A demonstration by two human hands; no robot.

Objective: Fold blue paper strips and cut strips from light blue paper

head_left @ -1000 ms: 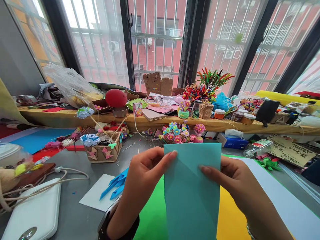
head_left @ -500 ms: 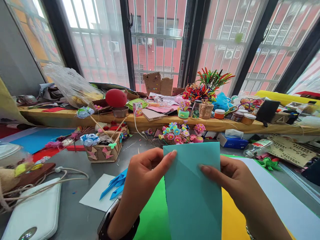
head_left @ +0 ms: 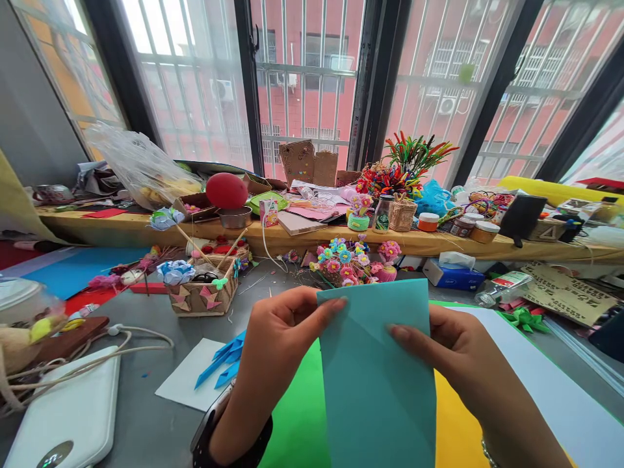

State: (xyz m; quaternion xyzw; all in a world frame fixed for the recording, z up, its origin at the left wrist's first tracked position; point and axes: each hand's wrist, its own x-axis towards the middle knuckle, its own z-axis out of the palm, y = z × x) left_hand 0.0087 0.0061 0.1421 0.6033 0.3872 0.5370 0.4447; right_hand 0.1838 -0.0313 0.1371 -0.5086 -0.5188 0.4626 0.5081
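A long rectangular sheet of teal paper [head_left: 377,383] is held upright in front of me by both hands. My left hand [head_left: 283,344] pinches its upper left corner, thumb on the near face and fingers behind. On the right edge, a little lower, my right hand [head_left: 448,351] grips the sheet with the thumb pressed flat on it. A faint diagonal crease crosses the paper near the top. Beneath it lie sheets of green paper [head_left: 295,422] and yellow paper [head_left: 453,422]. Folded blue paper pieces [head_left: 221,361] rest on a white square [head_left: 178,377] left of my left wrist.
At left lie a white power bank [head_left: 68,409] and a looped cord. A decorated cardboard basket [head_left: 202,296] stands behind. Crocheted flowers [head_left: 346,260], a blue tissue box [head_left: 453,276] and a plastic bottle [head_left: 502,289] line the back, below a cluttered window ledge [head_left: 287,244].
My left thumb has shifted slightly along the top corner. The teal paper has tilted a little, its lower part moving slightly right. Both hands keep hold of it.
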